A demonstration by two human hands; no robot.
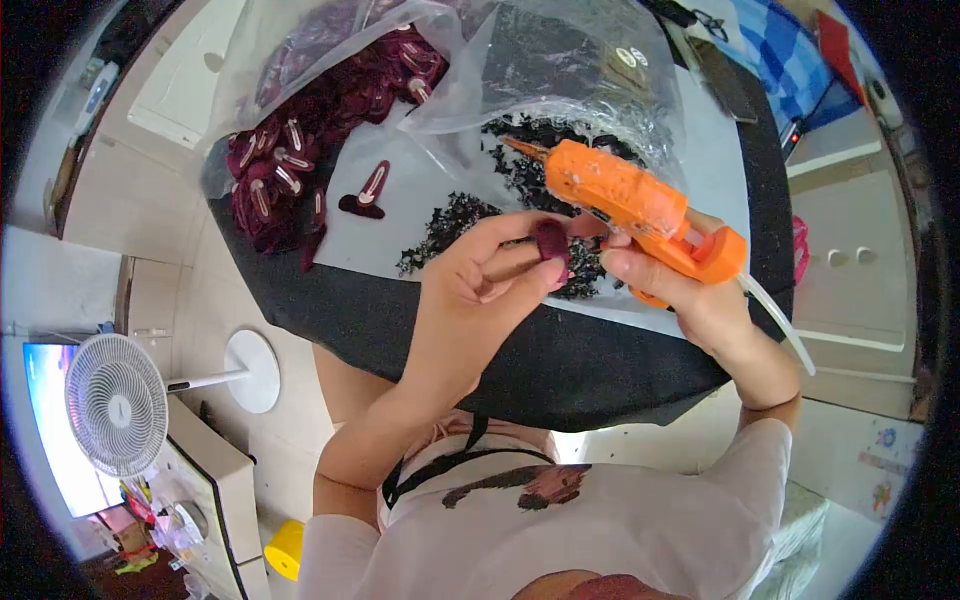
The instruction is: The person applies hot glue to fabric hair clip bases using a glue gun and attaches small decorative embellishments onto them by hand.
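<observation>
My left hand (480, 285) is closed, pinching a small dark maroon hair clip (551, 240) between thumb and fingers above the table. In my right hand (690, 290) is an orange glue gun (620, 190), its nozzle pointing to the upper left and a pale glue stick (785, 325) sticking out of its back. The fingers of both hands meet close to the clip. One finished-looking maroon snap clip (372, 190) lies alone on the white sheet. Small black pieces (455, 225) are heaped on the sheet behind my hands.
A clear plastic bag with a pile of maroon clips (285, 165) lies at the table's left. Another clear bag (560, 60) lies at the back. Dark cloth (540, 370) covers the table's front edge. A phone (722, 80) rests back right; a fan (118, 405) stands left.
</observation>
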